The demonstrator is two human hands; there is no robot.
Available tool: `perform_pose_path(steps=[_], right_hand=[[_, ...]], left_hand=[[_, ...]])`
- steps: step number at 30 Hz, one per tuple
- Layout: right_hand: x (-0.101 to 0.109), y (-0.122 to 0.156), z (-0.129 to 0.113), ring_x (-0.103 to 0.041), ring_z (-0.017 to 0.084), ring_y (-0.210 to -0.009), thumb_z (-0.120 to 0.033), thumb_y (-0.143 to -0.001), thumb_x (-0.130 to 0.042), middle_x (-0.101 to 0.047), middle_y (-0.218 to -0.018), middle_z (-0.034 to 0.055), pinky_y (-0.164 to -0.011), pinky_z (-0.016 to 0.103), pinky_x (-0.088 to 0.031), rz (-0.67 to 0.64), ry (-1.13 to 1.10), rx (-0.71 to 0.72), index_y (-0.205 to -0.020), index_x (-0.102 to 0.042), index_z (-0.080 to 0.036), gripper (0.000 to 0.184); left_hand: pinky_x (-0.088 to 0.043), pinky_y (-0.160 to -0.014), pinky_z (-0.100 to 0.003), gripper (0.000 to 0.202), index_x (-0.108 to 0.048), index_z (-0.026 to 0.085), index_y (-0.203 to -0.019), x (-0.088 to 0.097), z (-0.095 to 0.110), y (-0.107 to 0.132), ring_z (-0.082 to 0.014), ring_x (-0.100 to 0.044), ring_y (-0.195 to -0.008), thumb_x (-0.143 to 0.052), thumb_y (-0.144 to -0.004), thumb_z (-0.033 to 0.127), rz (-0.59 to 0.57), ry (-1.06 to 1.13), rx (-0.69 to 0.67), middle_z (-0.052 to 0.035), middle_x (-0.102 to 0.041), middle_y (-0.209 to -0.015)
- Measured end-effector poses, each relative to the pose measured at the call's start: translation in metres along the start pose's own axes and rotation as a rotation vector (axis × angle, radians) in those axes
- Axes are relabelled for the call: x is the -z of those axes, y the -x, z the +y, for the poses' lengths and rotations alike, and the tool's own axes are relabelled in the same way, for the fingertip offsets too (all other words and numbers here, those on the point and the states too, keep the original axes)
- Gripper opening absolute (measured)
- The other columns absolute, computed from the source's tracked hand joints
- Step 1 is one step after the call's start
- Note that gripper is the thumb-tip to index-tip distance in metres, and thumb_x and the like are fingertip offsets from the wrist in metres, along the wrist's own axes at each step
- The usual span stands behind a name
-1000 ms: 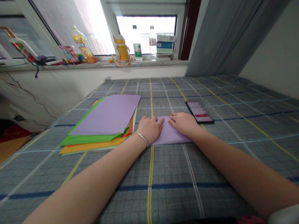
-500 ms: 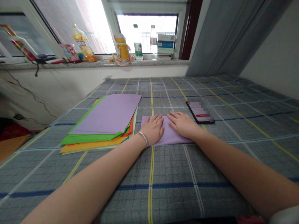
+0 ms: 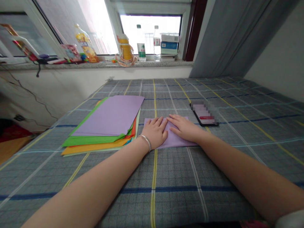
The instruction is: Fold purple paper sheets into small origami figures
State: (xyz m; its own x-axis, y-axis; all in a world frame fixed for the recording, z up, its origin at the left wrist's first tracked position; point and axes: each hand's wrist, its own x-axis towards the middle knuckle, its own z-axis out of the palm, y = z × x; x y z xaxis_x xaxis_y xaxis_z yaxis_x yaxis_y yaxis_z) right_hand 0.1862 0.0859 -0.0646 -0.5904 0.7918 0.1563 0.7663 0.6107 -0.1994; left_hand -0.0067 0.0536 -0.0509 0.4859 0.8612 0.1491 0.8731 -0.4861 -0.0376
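Observation:
A folded sheet of purple paper [image 3: 174,139] lies flat on the plaid bedspread [image 3: 175,171]. My left hand [image 3: 155,132], with a silver bangle at its wrist, rests palm down on the paper's left part, fingers stretched out. On the right part lies my right hand [image 3: 184,127], also flat, its fingertips close beside those of my left hand. Both hands partly cover the paper. To the left is a stack of coloured paper [image 3: 109,117], purple on top with green, orange and red sheets under it.
A phone [image 3: 204,114] lies to the right of my right hand. Along the window sill [image 3: 161,64] stand a juice bottle [image 3: 85,46], a yellow water bottle [image 3: 125,50], clear bottles [image 3: 156,42] and a box [image 3: 169,46]. A grey curtain [image 3: 220,34] hangs at the right.
My right hand has slid a little to the left over the purple paper, so its fingertips are now nearer my left hand. My left hand has hardly moved.

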Motion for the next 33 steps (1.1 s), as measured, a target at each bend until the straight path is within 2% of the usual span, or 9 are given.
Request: perform_pose_path(steps=[3, 5, 8, 13, 17, 23, 27, 30, 33], right_hand=[[0.004, 0.001, -0.001, -0.032, 0.031, -0.139, -0.050, -0.091, -0.044, -0.040, -0.150, 0.0126, -0.113, 0.052, -0.026, -0.010, 0.006, -0.030, -0.144, -0.043, -0.016, 0.063], [0.007, 0.001, -0.001, -0.034, 0.032, -0.137, -0.054, -0.088, -0.049, -0.041, -0.149, 0.0113, -0.113, 0.052, -0.028, -0.012, -0.004, -0.030, -0.143, -0.044, -0.018, 0.066], [0.008, 0.000, 0.000, -0.036, 0.032, -0.136, -0.056, -0.084, -0.054, -0.042, -0.148, 0.0114, -0.112, 0.051, -0.030, -0.006, -0.027, -0.024, -0.143, -0.045, -0.020, 0.069], [0.009, -0.002, 0.003, -0.039, 0.032, -0.133, -0.056, -0.082, -0.058, -0.045, -0.145, 0.0120, -0.110, 0.050, -0.033, -0.006, -0.060, 0.002, -0.143, -0.044, -0.019, 0.072], [0.010, -0.002, 0.003, -0.041, 0.031, -0.131, -0.055, -0.081, -0.059, -0.046, -0.144, 0.0120, -0.108, 0.050, -0.035, 0.005, -0.064, 0.018, -0.142, -0.045, -0.019, 0.071], [0.012, -0.002, 0.002, -0.047, 0.028, -0.127, -0.044, -0.082, -0.062, -0.053, -0.139, 0.0103, -0.107, 0.045, -0.038, 0.092, -0.074, 0.018, -0.138, -0.049, -0.019, 0.063], [0.013, -0.005, 0.004, -0.053, 0.027, -0.120, -0.035, -0.082, -0.064, -0.059, -0.132, 0.0105, -0.103, 0.045, -0.041, 0.217, -0.044, -0.057, -0.134, -0.053, -0.017, 0.057], [0.013, -0.006, 0.008, -0.056, 0.028, -0.115, -0.032, -0.084, -0.062, -0.065, -0.124, 0.0100, -0.100, 0.046, -0.042, 0.292, -0.041, -0.115, -0.127, -0.059, -0.018, 0.045], [0.014, -0.006, 0.012, -0.060, 0.026, -0.109, -0.029, -0.086, -0.059, -0.069, -0.113, 0.0078, -0.096, 0.044, -0.045, 0.350, -0.091, -0.146, -0.114, -0.066, -0.021, 0.030]], left_hand=[[-0.030, -0.106, -0.048, 0.056, -0.044, 0.015, -0.140, 0.005, -0.011, 0.000, -0.0336, -0.044, -0.126, -0.037, -0.093, 0.044, 0.046, -0.030, 0.162, -0.0125, -0.049, -0.141], [-0.036, -0.099, -0.048, 0.060, -0.046, 0.014, -0.139, 0.008, -0.023, -0.001, -0.0348, -0.049, -0.118, -0.038, -0.091, 0.050, 0.026, -0.043, 0.278, -0.0165, -0.058, -0.128], [-0.040, -0.092, -0.047, 0.056, -0.062, 0.016, -0.122, 0.013, -0.046, -0.005, -0.0369, -0.051, -0.115, -0.041, -0.088, 0.056, -0.016, -0.043, 0.388, -0.0181, -0.060, -0.120], [-0.040, -0.091, -0.039, 0.042, -0.067, 0.016, -0.103, 0.012, -0.070, -0.012, -0.0299, -0.059, -0.101, -0.048, -0.087, 0.050, -0.046, 0.100, 0.389, -0.0130, -0.069, -0.100], [-0.042, -0.078, -0.035, 0.033, -0.064, 0.019, -0.095, 0.006, -0.073, -0.014, -0.0270, -0.061, -0.089, -0.049, -0.088, 0.047, 0.029, 0.232, 0.440, -0.0097, -0.069, -0.090], [-0.036, -0.055, -0.025, 0.013, -0.056, 0.020, -0.085, 0.005, -0.069, -0.013, -0.0156, -0.056, -0.059, -0.061, -0.080, 0.031, 0.142, 0.710, 0.511, -0.0002, -0.064, -0.067], [-0.027, -0.043, -0.022, 0.018, -0.053, 0.021, -0.088, 0.005, -0.066, -0.012, -0.0101, -0.040, -0.041, -0.063, -0.077, 0.030, 0.231, 0.994, 0.492, 0.0078, -0.049, -0.050], [-0.022, -0.040, -0.021, 0.023, -0.052, 0.021, -0.093, 0.002, -0.064, -0.012, -0.0082, -0.032, -0.038, -0.064, -0.075, 0.030, 0.303, 1.078, 0.449, 0.0101, -0.042, -0.048], [-0.021, -0.041, -0.020, 0.026, -0.052, 0.021, -0.095, -0.001, -0.061, -0.011, -0.0075, -0.030, -0.040, -0.065, -0.074, 0.031, 0.357, 1.114, 0.396, 0.0104, -0.039, -0.049]])
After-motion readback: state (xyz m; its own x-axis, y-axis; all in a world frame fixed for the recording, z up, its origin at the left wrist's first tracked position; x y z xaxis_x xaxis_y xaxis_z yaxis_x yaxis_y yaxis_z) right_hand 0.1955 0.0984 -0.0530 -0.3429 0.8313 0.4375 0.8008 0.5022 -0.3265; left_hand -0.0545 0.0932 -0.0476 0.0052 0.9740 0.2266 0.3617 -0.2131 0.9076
